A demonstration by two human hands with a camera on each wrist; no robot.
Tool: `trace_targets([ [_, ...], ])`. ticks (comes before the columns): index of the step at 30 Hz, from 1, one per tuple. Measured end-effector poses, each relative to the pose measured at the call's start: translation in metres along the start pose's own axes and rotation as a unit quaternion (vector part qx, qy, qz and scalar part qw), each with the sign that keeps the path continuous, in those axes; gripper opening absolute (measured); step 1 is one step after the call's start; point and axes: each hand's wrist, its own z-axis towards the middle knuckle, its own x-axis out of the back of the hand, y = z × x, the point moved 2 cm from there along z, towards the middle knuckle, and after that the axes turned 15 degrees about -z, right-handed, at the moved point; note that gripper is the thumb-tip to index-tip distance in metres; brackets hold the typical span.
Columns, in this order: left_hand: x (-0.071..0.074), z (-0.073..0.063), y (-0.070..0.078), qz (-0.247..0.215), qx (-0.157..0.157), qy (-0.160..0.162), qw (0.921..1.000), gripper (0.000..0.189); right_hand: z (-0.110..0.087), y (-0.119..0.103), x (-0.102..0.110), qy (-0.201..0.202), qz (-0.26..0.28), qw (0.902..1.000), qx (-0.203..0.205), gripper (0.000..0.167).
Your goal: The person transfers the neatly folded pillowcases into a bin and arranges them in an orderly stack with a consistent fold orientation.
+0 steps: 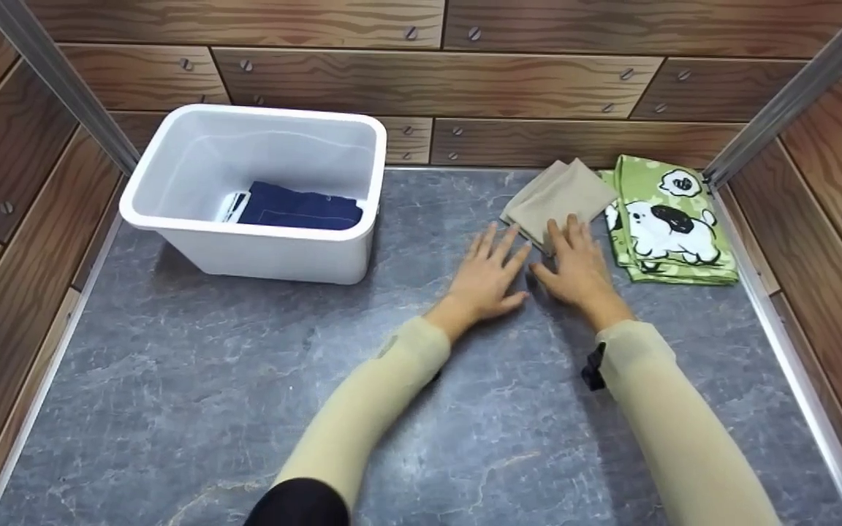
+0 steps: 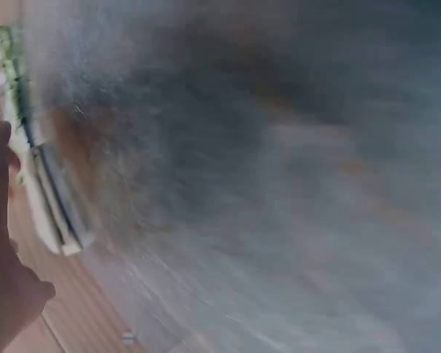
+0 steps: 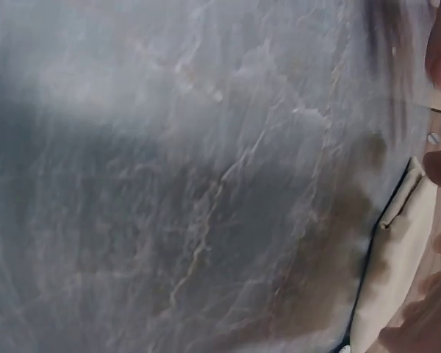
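A folded beige cloth [image 1: 563, 193] lies near the back wall, its layers showing along the left edge; it also appears in the left wrist view as a beige bundle [image 2: 55, 198]. My right hand [image 1: 578, 270] is at its front edge, fingers spread and fingertips overlapping the cloth. Just to the left, my left hand [image 1: 485, 276] has its fingers spread, fingertips close to the cloth's lower left edge. Both hands hold nothing. Beside the cloth on the right is a folded green cloth [image 1: 673, 226] printed with a white dog.
A white plastic bin [image 1: 275, 252] stands at the back left, with folded dark blue fabric [image 1: 300, 207] inside. Wood-patterned walls [image 1: 435, 80] and metal posts [image 1: 786, 95] enclose the grey marbled surface [image 1: 245, 380].
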Motion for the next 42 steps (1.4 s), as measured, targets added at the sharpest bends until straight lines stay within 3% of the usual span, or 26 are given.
trace_targets([
  [6,-0.013,0.026,-0.002,0.008,0.05,-0.073,0.996,0.086,-0.001,0.004,-0.009,-0.031,-0.005,0.9994,0.015,0.077],
  [12,-0.017,0.038,-0.003,0.004,0.06,-0.082,0.9948,0.081,-0.004,0.005,-0.011,-0.054,0.011,0.9984,0.012,0.07],
  [21,-0.024,0.04,-0.007,0.017,0.063,-0.099,0.993,0.081,-0.007,0.001,-0.016,-0.045,0.028,0.9982,0.029,0.059],
  [32,-0.022,0.031,-0.002,-0.015,0.056,-0.081,0.995,0.075,-0.023,-0.012,-0.015,-0.037,0.025,0.9985,0.03,0.057],
  [42,-0.014,0.0,-0.004,-0.056,0.056,-0.058,0.9952,0.074,-0.043,-0.027,-0.009,-0.008,0.016,0.9965,0.082,0.059],
])
